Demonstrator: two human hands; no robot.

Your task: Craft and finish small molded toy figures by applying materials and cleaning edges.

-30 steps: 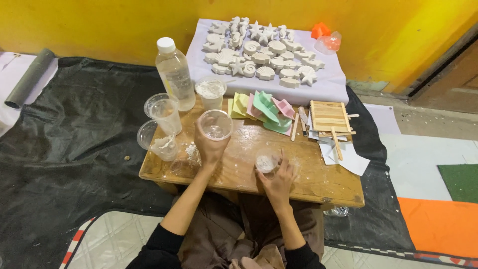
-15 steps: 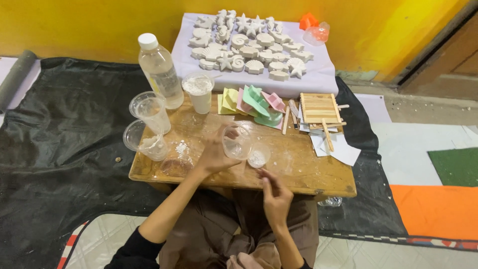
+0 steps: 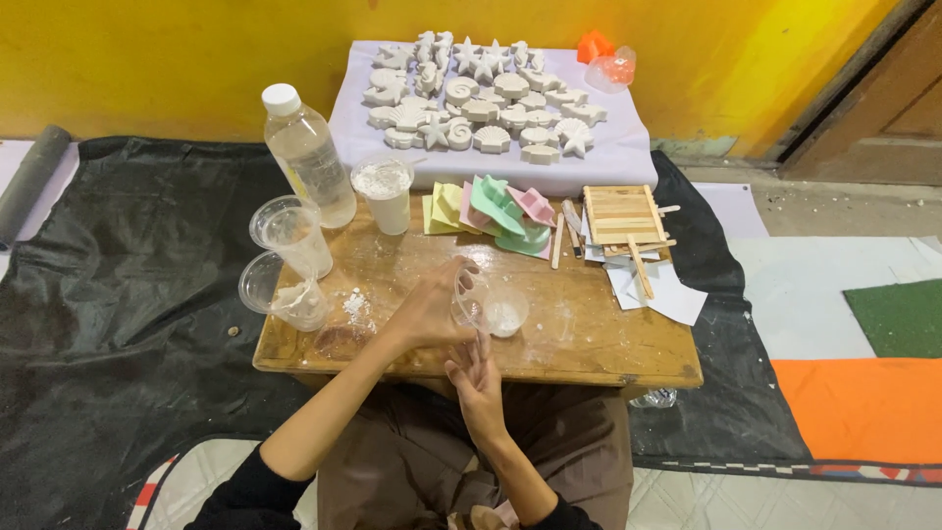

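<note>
My left hand (image 3: 427, 312) grips a clear plastic cup (image 3: 467, 297) and tilts it on its side above a small clear cup (image 3: 504, 317) with white liquid in it. That small cup stands on the low wooden table (image 3: 589, 339). My right hand (image 3: 478, 378) reaches up from the table's front edge, its fingers close together and touching the tilted cup's lower rim. Whether it pinches something thin is hidden.
At the table's left stand a water bottle (image 3: 304, 152), a cup of white powder (image 3: 385, 191) and two clear cups (image 3: 291, 234). Pastel moulds (image 3: 496, 211), a wooden stick frame (image 3: 620, 216) and paper (image 3: 659, 292) lie to the right. White plaster figures (image 3: 481, 98) cover a lilac cloth behind.
My left hand carried the clear cup from the table's middle toward me and tipped it over the small cup. My right hand let go of the small cup and moved below it.
</note>
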